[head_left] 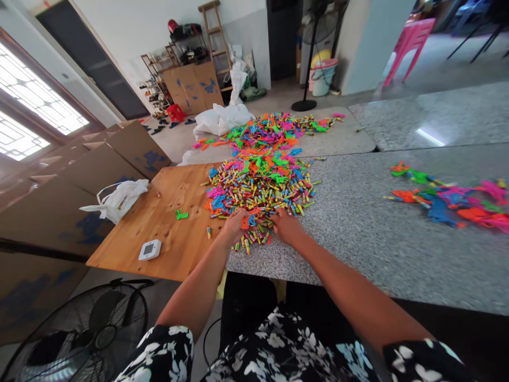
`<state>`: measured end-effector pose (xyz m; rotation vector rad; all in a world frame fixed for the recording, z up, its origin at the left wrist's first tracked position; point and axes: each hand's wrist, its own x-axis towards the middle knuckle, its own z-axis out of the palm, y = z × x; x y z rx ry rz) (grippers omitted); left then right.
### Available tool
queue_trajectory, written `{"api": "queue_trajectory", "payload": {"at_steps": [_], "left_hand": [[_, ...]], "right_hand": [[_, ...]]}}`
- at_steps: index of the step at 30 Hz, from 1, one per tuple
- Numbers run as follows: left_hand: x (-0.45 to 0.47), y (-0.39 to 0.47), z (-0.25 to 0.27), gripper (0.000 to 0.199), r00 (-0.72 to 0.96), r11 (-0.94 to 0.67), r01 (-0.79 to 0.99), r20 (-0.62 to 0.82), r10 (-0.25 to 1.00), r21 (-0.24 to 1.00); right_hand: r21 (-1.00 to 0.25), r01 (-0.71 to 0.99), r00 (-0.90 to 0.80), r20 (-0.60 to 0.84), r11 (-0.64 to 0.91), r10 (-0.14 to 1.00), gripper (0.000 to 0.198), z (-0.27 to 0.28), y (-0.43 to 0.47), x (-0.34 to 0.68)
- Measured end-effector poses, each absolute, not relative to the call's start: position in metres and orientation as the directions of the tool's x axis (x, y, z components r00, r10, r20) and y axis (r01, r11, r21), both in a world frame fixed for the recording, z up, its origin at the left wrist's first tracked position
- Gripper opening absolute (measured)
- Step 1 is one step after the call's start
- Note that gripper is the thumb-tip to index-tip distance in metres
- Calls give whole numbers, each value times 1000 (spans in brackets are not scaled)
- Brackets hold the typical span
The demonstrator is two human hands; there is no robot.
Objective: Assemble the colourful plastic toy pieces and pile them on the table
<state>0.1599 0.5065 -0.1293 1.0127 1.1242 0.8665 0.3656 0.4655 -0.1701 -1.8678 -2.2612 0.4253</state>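
A big heap of small printed tubes (254, 193) lies on the table in front of me, mixed with bright plastic pieces (270, 164) in orange, green, pink and blue. At the heap's near left edge is my left hand (234, 227), its fingers closed against an orange plastic piece (245, 223), with a blue one (252, 220) alongside. My right hand (288, 228) rests at the near right edge, fingers curled in among the tubes; what they hold is hidden. Several loose tubes (247, 246) lie between my hands.
A wooden board (167, 185) on the left carries a white digital timer (150, 250), a green piece (182, 214) and a white bag (119, 200). More colourful pieces (449, 199) lie right on the granite table (358, 233). Cardboard boxes (67, 196) and a fan (105, 334) stand left.
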Motion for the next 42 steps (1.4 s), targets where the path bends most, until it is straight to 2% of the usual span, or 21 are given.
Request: {"api": "queue_trajectory", "payload": {"at_steps": [3, 5, 7, 9, 10, 13, 16, 19, 28, 32, 36, 42], "left_hand": [[160, 500, -122, 23, 355, 485, -225, -393, 848, 845], [162, 497, -118, 26, 431, 576, -315, -427, 795, 754], [167, 496, -117, 35, 452, 614, -367, -442, 775, 699], [176, 495, -118, 41, 431, 625, -405, -463, 774, 667], [181, 494, -119, 40, 410, 622, -418, -474, 779, 662], [197, 489, -122, 28, 328, 559, -427, -454, 828, 711], [210, 484, -119, 30, 255, 444, -438, -366, 895, 782], [217, 481, -114, 33, 245, 395, -439, -315, 917, 807], [226, 471, -102, 36, 193, 201, -332, -142, 971, 922], [229, 468, -104, 31, 151, 81, -256, -43, 988, 963], [233, 467, -105, 21, 88, -14, -98, 23, 996, 995], [243, 466, -104, 15, 75, -94, -35, 96, 993, 995]], "right_hand": [[-397, 906, -160, -6, 144, 987, 23, -170, 471, 371], [-549, 830, -58, 90, 98, 994, 16, -170, 469, 374], [-774, 631, 114, 168, 60, 979, 16, -167, 462, 373], [-952, 301, 244, 126, 48, 962, 24, -159, 451, 367], [-991, 125, 260, 72, 41, 963, 28, -154, 444, 362], [-970, -244, 167, -30, 12, 985, 31, -139, 427, 348], [-924, -383, 130, -41, 12, 991, 31, -129, 416, 343], [-899, -439, 139, -63, 4, 988, 34, -126, 411, 349], [-887, -462, 151, -75, 4, 986, 40, -131, 403, 359], [-882, -470, 171, -67, 21, 983, 40, -134, 401, 356], [-908, -412, 217, -22, 71, 976, 37, -139, 401, 355], [-941, -292, 311, 74, 169, 948, 32, -145, 402, 359]]}}
